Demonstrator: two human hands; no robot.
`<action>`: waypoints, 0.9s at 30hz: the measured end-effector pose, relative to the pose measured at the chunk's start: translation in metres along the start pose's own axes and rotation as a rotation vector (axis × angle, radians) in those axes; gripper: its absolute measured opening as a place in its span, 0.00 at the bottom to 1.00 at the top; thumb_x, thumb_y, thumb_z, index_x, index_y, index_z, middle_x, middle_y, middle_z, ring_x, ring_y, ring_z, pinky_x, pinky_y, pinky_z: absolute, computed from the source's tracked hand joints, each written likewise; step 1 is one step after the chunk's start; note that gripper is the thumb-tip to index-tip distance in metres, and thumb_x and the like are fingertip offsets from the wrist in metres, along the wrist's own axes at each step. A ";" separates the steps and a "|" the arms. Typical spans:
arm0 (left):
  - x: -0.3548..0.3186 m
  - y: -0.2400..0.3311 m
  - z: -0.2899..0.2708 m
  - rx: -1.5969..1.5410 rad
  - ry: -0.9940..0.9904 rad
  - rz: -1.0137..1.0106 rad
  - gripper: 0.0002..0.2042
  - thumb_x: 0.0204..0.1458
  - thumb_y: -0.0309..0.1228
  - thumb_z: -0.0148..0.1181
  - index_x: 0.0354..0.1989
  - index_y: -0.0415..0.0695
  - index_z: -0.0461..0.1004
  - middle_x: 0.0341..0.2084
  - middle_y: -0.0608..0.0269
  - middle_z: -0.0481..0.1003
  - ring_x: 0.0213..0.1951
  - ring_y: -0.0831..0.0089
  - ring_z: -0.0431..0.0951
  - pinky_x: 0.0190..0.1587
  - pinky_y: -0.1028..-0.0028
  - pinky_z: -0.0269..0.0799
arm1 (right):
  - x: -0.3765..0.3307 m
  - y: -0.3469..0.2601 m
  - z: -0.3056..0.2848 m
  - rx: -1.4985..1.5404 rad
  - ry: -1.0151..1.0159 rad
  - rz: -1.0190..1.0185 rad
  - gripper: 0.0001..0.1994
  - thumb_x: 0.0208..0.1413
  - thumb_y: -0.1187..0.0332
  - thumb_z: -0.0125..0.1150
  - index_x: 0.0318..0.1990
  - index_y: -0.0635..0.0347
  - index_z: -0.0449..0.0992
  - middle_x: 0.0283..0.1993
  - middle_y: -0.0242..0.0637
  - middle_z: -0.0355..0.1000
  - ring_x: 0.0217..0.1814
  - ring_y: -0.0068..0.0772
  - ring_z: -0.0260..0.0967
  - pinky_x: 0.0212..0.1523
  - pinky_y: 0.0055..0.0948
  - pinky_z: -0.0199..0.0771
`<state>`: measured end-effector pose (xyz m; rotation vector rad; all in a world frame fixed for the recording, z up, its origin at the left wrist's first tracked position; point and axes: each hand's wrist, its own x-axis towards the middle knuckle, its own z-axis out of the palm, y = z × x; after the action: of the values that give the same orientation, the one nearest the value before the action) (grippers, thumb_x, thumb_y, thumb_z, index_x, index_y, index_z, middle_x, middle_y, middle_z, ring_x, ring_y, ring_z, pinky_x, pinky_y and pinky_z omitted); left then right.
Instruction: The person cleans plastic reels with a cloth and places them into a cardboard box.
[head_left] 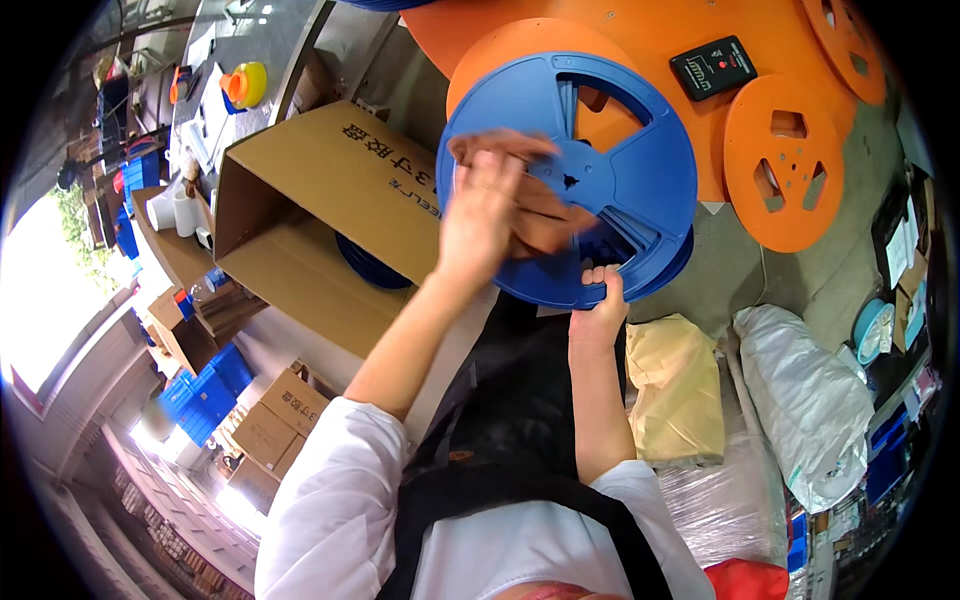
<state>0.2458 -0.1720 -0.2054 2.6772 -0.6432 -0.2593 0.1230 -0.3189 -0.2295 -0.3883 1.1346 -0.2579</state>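
A large blue plastic reel (pixel 640 165) with cut-out spokes stands on edge in front of me. My right hand (pixel 600 300) grips its lower rim from below. My left hand (pixel 485 205) presses a brown cloth (pixel 540 215) flat against the reel's face, near the hub. Behind the reel lies a stack of more blue reels (pixel 672 268). My black apron hangs below the hands.
An open cardboard box (pixel 330 210) lies on its side at left with a blue reel (pixel 372 268) inside. Orange reels (pixel 785 165) and a black handheld device (pixel 713 67) lie at the top right. A yellow bag (pixel 680 385) and a white sack (pixel 800 395) sit at right.
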 end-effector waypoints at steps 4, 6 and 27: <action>0.010 -0.033 -0.017 -0.079 0.048 -0.212 0.23 0.58 0.27 0.43 0.64 0.43 0.56 0.63 0.47 0.56 0.67 0.52 0.48 0.67 0.56 0.38 | 0.008 0.004 -0.009 0.042 -0.031 0.005 0.07 0.48 0.78 0.52 0.26 0.55 0.63 0.23 0.29 0.59 0.26 0.25 0.58 0.32 0.27 0.65; 0.013 -0.021 -0.010 -0.027 0.072 -0.111 0.23 0.55 0.27 0.47 0.61 0.42 0.60 0.62 0.49 0.58 0.66 0.52 0.51 0.66 0.54 0.41 | 0.006 0.006 -0.008 0.041 -0.018 0.016 0.06 0.49 0.78 0.52 0.26 0.55 0.63 0.23 0.29 0.59 0.26 0.25 0.58 0.32 0.27 0.65; 0.035 0.044 0.009 -0.141 -0.076 0.041 0.22 0.56 0.26 0.46 0.61 0.41 0.61 0.61 0.51 0.60 0.66 0.56 0.52 0.66 0.58 0.43 | 0.006 0.007 -0.010 -0.011 -0.023 0.017 0.08 0.47 0.78 0.55 0.30 0.55 0.63 0.26 0.31 0.61 0.29 0.28 0.62 0.34 0.30 0.66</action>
<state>0.2567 -0.2273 -0.1997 2.5271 -0.6753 -0.3827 0.1165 -0.3169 -0.2405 -0.3903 1.1173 -0.2317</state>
